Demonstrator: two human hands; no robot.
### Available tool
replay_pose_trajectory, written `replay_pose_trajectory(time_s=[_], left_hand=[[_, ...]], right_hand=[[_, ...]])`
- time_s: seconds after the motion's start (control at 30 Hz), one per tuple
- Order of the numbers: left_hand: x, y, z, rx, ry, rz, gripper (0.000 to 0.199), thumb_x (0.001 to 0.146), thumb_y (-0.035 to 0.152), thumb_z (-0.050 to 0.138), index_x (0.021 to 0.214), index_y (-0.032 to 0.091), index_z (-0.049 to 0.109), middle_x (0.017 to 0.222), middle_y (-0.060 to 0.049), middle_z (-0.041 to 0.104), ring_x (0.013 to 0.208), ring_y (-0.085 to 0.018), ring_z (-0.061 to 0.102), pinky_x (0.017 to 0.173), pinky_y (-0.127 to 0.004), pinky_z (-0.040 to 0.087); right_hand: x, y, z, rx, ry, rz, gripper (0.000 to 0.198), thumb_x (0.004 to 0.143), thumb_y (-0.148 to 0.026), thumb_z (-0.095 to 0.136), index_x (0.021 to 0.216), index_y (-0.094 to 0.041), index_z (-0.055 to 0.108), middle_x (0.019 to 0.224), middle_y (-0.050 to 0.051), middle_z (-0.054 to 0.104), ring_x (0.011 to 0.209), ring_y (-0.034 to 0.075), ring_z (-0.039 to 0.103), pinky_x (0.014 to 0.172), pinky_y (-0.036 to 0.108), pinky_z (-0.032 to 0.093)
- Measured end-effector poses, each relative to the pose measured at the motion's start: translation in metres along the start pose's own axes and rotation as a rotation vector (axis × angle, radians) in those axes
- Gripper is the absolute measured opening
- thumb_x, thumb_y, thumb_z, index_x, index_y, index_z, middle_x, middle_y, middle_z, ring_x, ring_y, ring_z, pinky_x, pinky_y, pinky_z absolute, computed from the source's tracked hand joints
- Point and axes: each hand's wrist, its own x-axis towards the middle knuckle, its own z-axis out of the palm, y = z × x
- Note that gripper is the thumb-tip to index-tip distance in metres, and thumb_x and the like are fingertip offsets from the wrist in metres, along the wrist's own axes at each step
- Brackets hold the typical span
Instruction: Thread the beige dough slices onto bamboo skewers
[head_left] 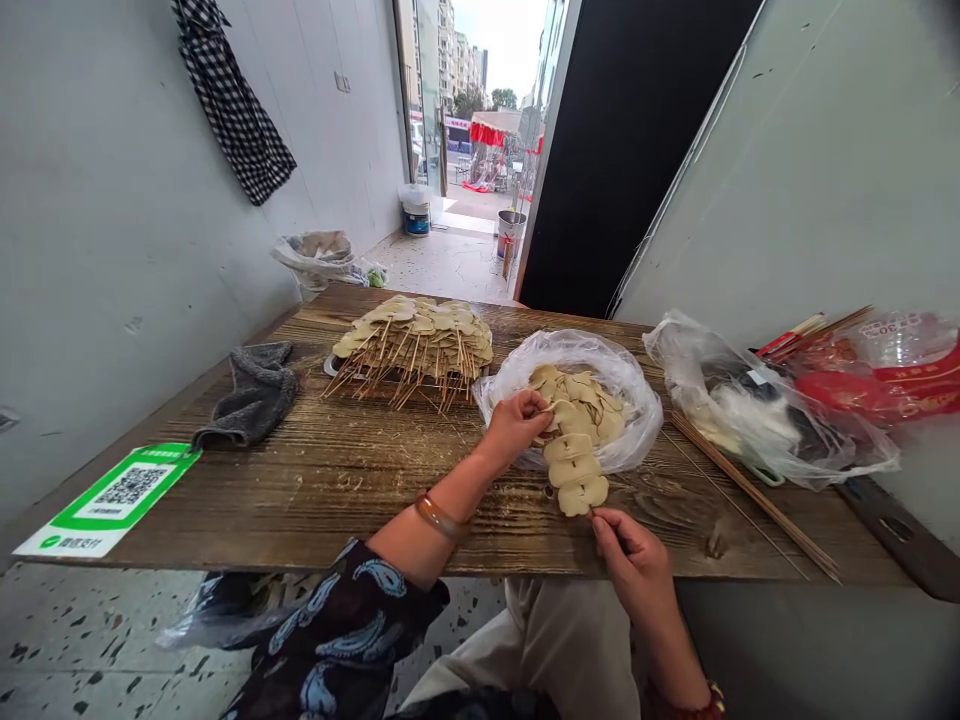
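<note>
My right hand (pixel 636 558) pinches the lower end of a thin skewer threaded with several flat, pale slices (pixel 576 472), which look like tofu skin or a similar food. At the top of that row, my left hand (pixel 517 425) is closed on a pale slice by the skewer's upper end. Just behind my hands sits a clear plastic bag (pixel 642 385), open and holding a heap of loose pale slices (pixel 589 395). To the left, a large pile of filled skewers (pixel 424 335) lies on a tray, bare stick ends pointing toward me.
A bundle of bare skewers (pixel 757 495) lies on the wooden table (pixel 315 510) at right, beside a plastic bag (pixel 780 420) and a dark board (pixel 892 530). At left are a grey cloth (pixel 251 395) and a green QR card (pixel 112 495).
</note>
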Motion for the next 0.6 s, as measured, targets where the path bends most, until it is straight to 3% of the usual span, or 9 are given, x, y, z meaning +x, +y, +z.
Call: replay_pose_trajectory(time_s=[0.1,0.3,0.6], left_hand=[[-0.0041,0.0045,0.0006,-0.047,-0.087,-0.069,0.029,0.062,0.029,0.077,0.071,0.013,0.055,0.057,0.004,0.055,0.050,-0.005,0.050,0.050,-0.017,0.042],[-0.0069,0.0079,-0.0011,-0.305,-0.113,-0.222,0.044,0.062,0.045,0.078,0.091,0.014,0.066,0.079,-0.002,0.065,0.065,-0.011,0.059,0.059,-0.023,0.049],[-0.0110,0.0023,0.0055,-0.326,-0.205,-0.234,0.043,0.060,0.049,0.079,0.079,0.011,0.069,0.070,-0.002,0.064,0.058,-0.008,0.054,0.055,-0.020,0.041]], right_hand=[[0.0000,-0.0002,-0.0003,0.044,0.006,0.031,0.033,0.088,-0.043,0.052,0.089,-0.015,0.071,0.059,0.000,0.057,0.054,0.014,0.052,0.052,0.023,0.041],[-0.0011,0.0023,0.0003,0.131,0.010,0.092,0.035,0.087,-0.044,0.053,0.092,-0.014,0.071,0.058,-0.001,0.054,0.053,0.013,0.049,0.049,0.023,0.038],[-0.0002,-0.0038,-0.0007,0.045,-0.022,0.083,0.036,0.088,-0.045,0.052,0.091,-0.015,0.071,0.059,0.000,0.056,0.055,0.014,0.051,0.050,0.023,0.038]])
